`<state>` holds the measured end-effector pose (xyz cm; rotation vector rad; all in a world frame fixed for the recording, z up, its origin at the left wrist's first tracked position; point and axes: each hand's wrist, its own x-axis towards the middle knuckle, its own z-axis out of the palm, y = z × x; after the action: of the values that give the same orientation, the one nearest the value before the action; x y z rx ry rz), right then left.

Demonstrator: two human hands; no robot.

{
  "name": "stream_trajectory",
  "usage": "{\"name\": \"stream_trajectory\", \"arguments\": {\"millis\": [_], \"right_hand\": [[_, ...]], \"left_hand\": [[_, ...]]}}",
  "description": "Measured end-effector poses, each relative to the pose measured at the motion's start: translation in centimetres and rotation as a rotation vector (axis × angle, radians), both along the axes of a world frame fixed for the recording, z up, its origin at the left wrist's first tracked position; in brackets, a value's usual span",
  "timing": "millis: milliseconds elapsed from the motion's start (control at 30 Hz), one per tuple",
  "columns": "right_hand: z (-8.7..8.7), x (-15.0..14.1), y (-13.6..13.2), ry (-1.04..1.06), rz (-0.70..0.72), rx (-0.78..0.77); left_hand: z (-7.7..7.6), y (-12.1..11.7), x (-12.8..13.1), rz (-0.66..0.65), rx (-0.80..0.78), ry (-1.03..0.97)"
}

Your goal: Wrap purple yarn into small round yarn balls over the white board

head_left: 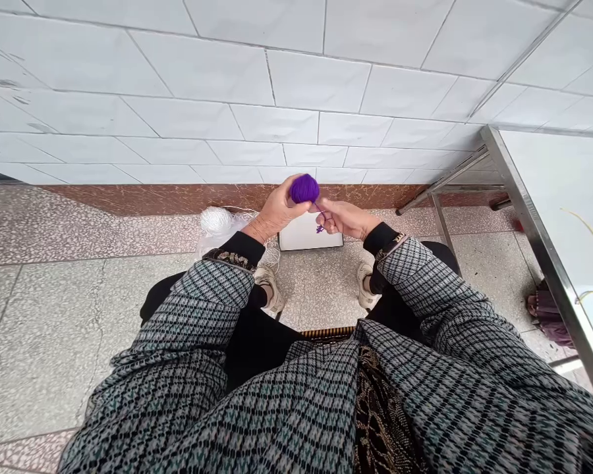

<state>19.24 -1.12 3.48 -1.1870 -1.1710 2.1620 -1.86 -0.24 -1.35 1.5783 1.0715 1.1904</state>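
Observation:
My left hand [280, 209] is wrapped around a ball of purple yarn [304, 189], held up in front of the tiled wall. From the ball a purple strand runs down to my right hand [342, 217], whose fingers are curled around it. A small tangle of purple yarn [320, 229] hangs under those fingers. Below both hands, a shallow white box [310, 238] with a dark edge lies on the floor. Left of it is a ball of white yarn [215, 220] on clear plastic, with loose white strands trailing near my shoe.
A metal-framed table [534, 230] with a pale top stands at the right, a yellow cord [590, 234] lying on it. Dark purple cloth [548, 315] shows beneath. The white tiled wall [296, 79] rises close ahead. My shoes [271, 289] rest on the speckled floor.

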Motion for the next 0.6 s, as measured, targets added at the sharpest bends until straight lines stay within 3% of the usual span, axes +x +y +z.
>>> {"name": "stream_trajectory", "arguments": {"millis": [167, 267, 433, 600], "right_hand": [[-0.3, 1.5, 0.0, -0.401, 0.017, 0.248], [-0.3, 2.4, 0.0, -0.628, 0.056, 0.367], [-0.7, 3.8, -1.3, -0.915, 0.233, 0.453], [-2.3, 4.4, -3.2, -1.100, 0.466, 0.430]], "left_hand": [[-2.8, 0.3, 0.8, 0.153, -0.391, -0.253], [-4.5, 0.3, 1.7, 0.257, -0.588, -0.296], [-9.1, 0.0, 2.3, 0.452, -0.870, -0.119], [-15.2, -1.6, 2.9, 0.474, -1.106, 0.090]]}}
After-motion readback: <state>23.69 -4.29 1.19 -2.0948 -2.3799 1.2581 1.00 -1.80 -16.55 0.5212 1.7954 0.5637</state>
